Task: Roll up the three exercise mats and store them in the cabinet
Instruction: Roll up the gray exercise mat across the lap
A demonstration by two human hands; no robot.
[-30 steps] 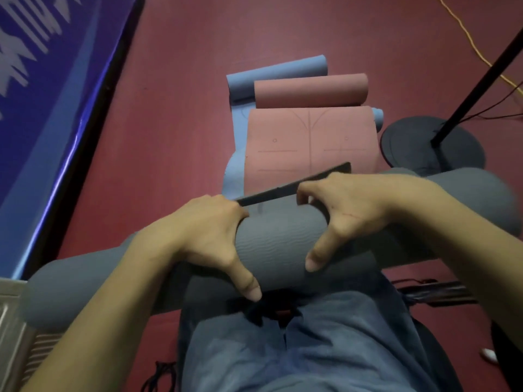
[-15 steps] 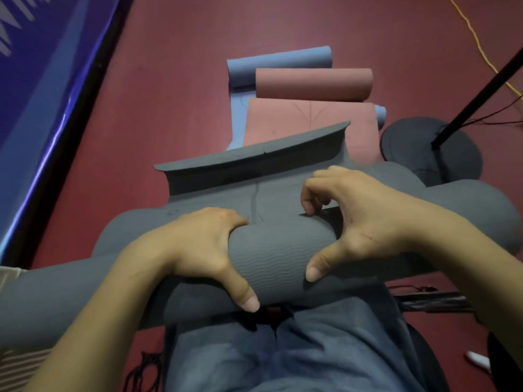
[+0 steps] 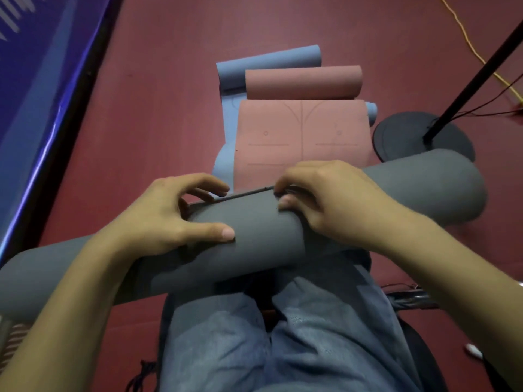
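Since grey mat (image 3: 263, 233) sits rolled across my lap, L hand (image 3: 167, 219) wraps it w/ thumb pressed on top, keeping it tight. R hand (image 3: 325, 199) pinches its loose edge beyond, prob. to tuck it; pink mat (image 3: 302, 137) & blue mat (image 3: 268, 63) lie half-rolled further out.

Round black stand base (image 3: 402, 137) with slanting pole (image 3: 475, 72) beyond the grip's right; yellow cable (image 3: 464, 32) farther off; blue banner (image 3: 42, 80) leftward

Open red floor (image 3: 169, 123) left; pink mat (image 3: 301, 137) ahead, stand base (image 3: 402, 140) right.
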